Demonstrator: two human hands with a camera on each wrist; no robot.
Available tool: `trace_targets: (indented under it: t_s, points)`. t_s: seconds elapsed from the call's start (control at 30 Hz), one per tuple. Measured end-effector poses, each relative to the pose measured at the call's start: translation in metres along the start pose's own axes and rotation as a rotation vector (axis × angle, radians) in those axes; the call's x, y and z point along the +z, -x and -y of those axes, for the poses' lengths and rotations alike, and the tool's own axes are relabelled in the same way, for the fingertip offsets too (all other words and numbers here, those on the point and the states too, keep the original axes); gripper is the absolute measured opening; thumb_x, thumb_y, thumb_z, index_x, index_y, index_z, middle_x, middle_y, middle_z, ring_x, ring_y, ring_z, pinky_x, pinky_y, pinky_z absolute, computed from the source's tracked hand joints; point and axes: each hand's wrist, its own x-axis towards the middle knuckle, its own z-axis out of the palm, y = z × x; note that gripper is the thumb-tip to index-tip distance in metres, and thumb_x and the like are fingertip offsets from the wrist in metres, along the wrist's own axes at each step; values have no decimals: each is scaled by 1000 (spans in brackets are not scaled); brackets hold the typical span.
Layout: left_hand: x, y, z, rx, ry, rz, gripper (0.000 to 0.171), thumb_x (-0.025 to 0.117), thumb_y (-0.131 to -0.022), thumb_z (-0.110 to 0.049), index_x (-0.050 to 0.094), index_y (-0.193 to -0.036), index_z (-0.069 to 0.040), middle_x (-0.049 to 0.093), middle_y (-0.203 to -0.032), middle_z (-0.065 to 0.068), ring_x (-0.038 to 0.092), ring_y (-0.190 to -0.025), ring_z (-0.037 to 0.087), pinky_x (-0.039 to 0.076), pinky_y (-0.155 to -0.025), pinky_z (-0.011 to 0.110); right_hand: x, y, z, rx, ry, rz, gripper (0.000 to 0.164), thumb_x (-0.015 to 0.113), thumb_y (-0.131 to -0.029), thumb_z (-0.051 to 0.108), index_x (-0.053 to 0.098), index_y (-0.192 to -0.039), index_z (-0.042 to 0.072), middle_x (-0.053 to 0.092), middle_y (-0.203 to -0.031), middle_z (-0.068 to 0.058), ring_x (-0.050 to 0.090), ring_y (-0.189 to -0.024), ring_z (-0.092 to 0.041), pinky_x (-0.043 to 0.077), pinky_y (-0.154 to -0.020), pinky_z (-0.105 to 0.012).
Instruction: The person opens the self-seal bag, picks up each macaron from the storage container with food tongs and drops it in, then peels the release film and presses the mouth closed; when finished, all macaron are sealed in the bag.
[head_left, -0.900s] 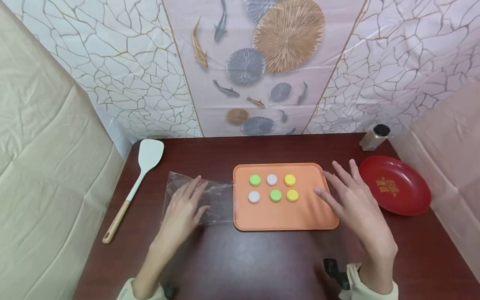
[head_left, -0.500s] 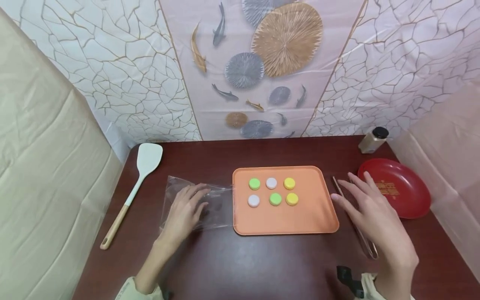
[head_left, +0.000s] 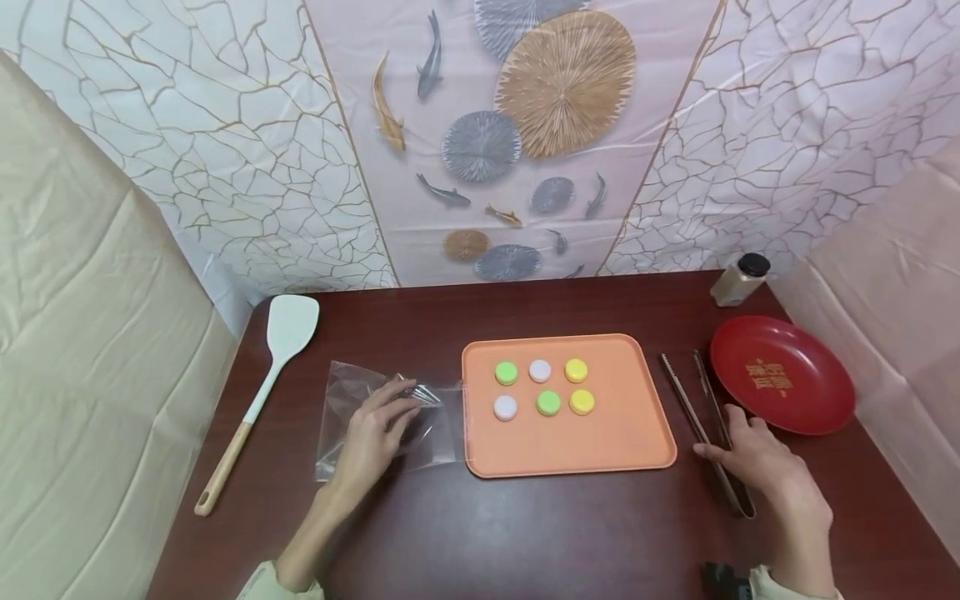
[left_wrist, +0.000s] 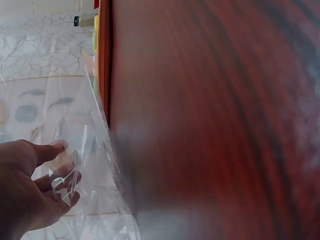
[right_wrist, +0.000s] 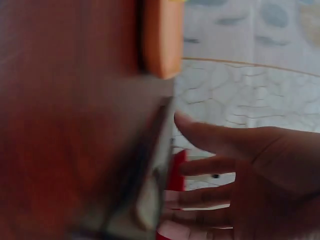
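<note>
Lowered and drawn back toward the body from where it was half a second earlier, a person's right hand point(head_left: 772, 467) hung over the metal tongs point(head_left: 687, 406), thumb and fingers spread around their arms; its grip was loose and held nothing, though whether it touched the metal could not be told. The tongs lay parted on the dark surface point(head_left: 525, 533) between an orange tray point(head_left: 630, 417) and a red plate point(head_left: 810, 383). Across the way, the left hand point(head_left: 372, 433) pinched a fold of a clear plastic bag point(head_left: 446, 429), which lay just left of the tray, its end meeting the rim. Six small discs point(head_left: 549, 403), green, yellow and pale, sat in two rows on the tray. A pale spatula point(head_left: 264, 387) lay at far left, and a black-capped jar point(head_left: 738, 282) was behind the plate.
</note>
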Motion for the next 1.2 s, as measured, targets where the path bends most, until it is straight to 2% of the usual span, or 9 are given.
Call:
trace_targets:
  t_s: [0.23,0.4,0.53,0.67,0.77,0.83,0.97,1.07,1.2]
  points:
    - [0,0,5,8,18,-17,22,86,-94,-2,87,-113,-13,73,-144,2,68,-137,31,51,-118,41,11,-14,-13,-23,39,7,99,75,-102,24,6,-161,-16,30,-141,-59,45,-127,-77,44,-97,-86]
    - [-3,-1,9,-18,9,-25,21,86,-94,-4,87,-112,-15,73,-144,-1,69,-136,27,54,-115,36,24,-31,-44,-96,50,-36,100,80,-99,34,17,-160,-15,42,-140,-55,51,-124,-73,48,-94,-84]
    - [-8,-2,9,-19,47,-27,18,84,-97,-8,87,-112,-17,74,-144,-1,69,-136,27,49,-117,24,29,-37,-57,-153,-31,-79,85,82,-98,30,35,-149,-19,62,-124,-45,69,-107,-55,61,-88,-64]
    - [-21,-9,-6,38,129,-37,17,82,-97,-4,87,-111,-12,75,-140,11,69,-134,40,50,-119,35,23,-26,-47,-165,-165,-54,75,75,-104,20,33,-149,-22,71,-90,-17,74,-70,-25,60,-67,-37]
    - [-33,-14,-18,88,174,-28,19,81,-95,1,86,-111,-8,75,-138,18,68,-133,47,51,-116,46,17,-13,-37,-140,-203,-24,73,66,-110,20,26,-152,-23,66,-79,-7,68,-65,-19,53,-63,-32]
    - [-41,-16,-25,90,173,-7,19,81,-94,2,86,-109,-8,76,-136,19,68,-132,50,51,-114,47,15,-7,-33,-143,-178,-75,65,63,-112,20,31,-150,-21,66,-82,-7,66,-71,-21,52,-64,-32]
    - [-45,-16,-20,100,188,8,16,80,-98,-4,87,-111,-11,77,-135,16,68,-134,45,53,-114,28,17,1,-33,-238,-137,-291,48,67,-110,20,50,-140,-13,70,-96,-18,65,-86,-32,49,-69,-31]
    - [-49,-17,-22,94,183,15,16,80,-97,-3,87,-109,-10,77,-133,17,69,-132,46,52,-110,18,19,7,-28,-353,-134,-424,41,78,-103,21,62,-133,-1,71,-99,-14,65,-87,-23,45,-71,-20]
    - [-53,-20,-33,60,154,56,19,82,-92,4,87,-107,-7,77,-131,21,68,-131,51,53,-114,33,20,15,-14,-473,-118,-415,39,88,-94,23,69,-127,14,63,-84,9,54,-75,-2,44,-67,-19]
